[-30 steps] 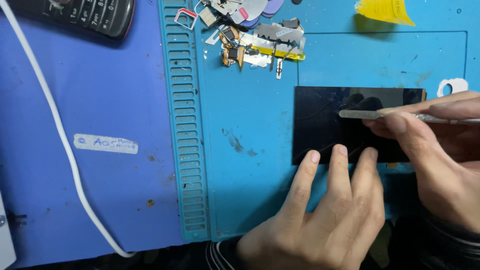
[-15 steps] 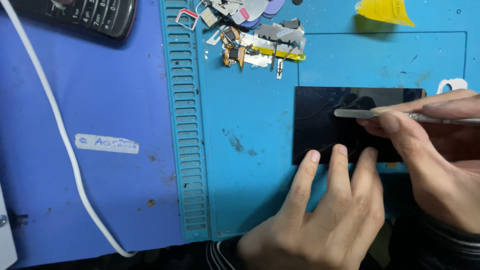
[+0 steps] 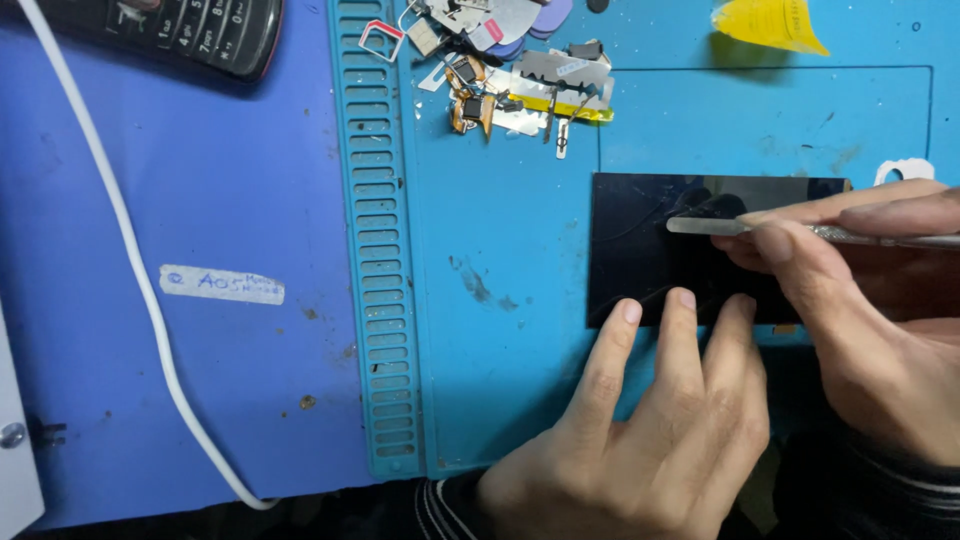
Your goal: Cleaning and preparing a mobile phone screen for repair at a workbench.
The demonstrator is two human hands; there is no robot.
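Left hand (image 3: 650, 440) spread, fingertips pressing black screen (image 3: 650, 250); right hand (image 3: 860, 330) pinching metal tool (image 3: 720, 227), handle cut off; screen's right end hidden.

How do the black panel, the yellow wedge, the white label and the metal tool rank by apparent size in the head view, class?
1. Black panel, clearly largest, though the hands cover part.
2. Yellow wedge and white label look alike; the wedge is cut by the frame edge, so unranked.
3. Metal tool, only partly visible, so unsure.

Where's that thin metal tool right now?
In the head view, the metal tool is at the right, pinched in the right hand, its flat tip over the black screen panel.
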